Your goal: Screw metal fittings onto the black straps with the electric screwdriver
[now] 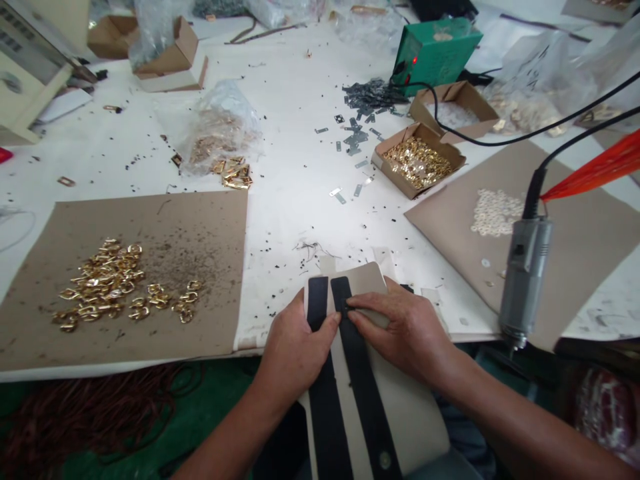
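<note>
A beige fabric piece (410, 413) with two black straps (367, 393) sewn along it hangs over the table's front edge toward me. My left hand (295, 350) grips its left side, thumb pressed on the panel between the straps. My right hand (405, 333) lies on the right side, thumb and forefinger pinched on the right black strap near its upper end. A small round stud (385, 459) shows low on that strap.
A heap of gold buckles (107, 283) lies on brown paper (150, 333) at left. Cardboard boxes of gold parts (417, 162), grey metal clips (373, 97), a green box (434, 50), plastic bags and white rings (495, 212) spread behind. A grey hanging power tool (523, 280) is at right.
</note>
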The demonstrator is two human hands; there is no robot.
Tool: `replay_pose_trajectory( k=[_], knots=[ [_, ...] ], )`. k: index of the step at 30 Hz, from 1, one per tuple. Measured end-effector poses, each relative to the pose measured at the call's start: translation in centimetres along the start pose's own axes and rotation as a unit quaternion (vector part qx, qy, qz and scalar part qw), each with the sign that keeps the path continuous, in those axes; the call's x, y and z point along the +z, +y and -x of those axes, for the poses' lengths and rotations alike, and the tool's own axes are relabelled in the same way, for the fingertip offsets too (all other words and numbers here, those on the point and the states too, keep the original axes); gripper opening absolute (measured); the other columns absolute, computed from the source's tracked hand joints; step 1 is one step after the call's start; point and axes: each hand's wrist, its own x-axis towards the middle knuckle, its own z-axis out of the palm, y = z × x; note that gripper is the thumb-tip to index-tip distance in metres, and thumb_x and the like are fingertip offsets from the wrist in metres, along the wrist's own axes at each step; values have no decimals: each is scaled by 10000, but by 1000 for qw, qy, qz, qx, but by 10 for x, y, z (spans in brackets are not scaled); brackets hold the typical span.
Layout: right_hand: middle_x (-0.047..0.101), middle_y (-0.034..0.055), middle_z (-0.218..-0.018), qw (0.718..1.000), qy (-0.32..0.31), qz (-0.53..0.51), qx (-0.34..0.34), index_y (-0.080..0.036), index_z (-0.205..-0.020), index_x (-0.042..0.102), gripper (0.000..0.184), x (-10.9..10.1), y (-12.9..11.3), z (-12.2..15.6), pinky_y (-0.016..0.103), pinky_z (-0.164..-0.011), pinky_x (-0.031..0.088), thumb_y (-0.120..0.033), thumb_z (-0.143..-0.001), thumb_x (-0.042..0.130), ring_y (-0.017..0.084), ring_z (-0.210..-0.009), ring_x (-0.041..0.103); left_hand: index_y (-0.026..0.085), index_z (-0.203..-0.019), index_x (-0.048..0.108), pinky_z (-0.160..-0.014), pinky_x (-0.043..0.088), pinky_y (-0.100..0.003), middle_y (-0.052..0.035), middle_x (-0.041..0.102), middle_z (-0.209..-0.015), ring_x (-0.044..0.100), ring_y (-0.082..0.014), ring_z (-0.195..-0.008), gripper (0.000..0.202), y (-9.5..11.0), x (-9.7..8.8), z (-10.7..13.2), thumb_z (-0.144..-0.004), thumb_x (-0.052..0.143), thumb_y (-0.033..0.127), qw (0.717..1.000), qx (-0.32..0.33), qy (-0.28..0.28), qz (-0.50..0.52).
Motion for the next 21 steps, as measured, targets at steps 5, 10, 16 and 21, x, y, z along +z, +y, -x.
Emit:
replay_pose_trajectory(
  k=[5,10,16,21],
  knots=[
    [748,-64,-1053,999,-25,6,35,-323,-1072,780,183,-3,-4,-1,341,-862,579,-333,-939,655,186,-1010,705,268,-1181,645,-943,542,-358,27,714,-1116,674,-179,-1007,319,-2,1,3,-867,657,320,1000,-1,7,-7],
    [745,-24,-1087,996,-51,29,70,-326,-1095,790,227,-7,-8,-3,382,-926,553,-359,-918,652,213,-1010,708,152,-1513,411,-1151,446,-486,-150,505,-1492,499,-310,-1370,829,-2,3,12,-788,767,339,960,114,189,-173],
    [744,-2,-1126,995,-63,36,61,-329,-1153,783,278,-6,-9,-4,368,-953,523,-359,-927,622,225,-1067,696,147,-1230,686,-1166,448,-431,-84,654,-1336,560,-233,-1291,331,-15,13,13,-950,607,305,905,334,120,-234],
    [739,30,-1130,995,-81,-57,20,-263,-1174,783,294,-28,-3,-3,308,-943,504,-292,-921,636,180,-1032,679,153,-1183,718,-1184,430,-422,-66,659,-1326,555,-209,-1292,312,-23,17,8,-910,688,301,927,318,110,-165]
  ],
)
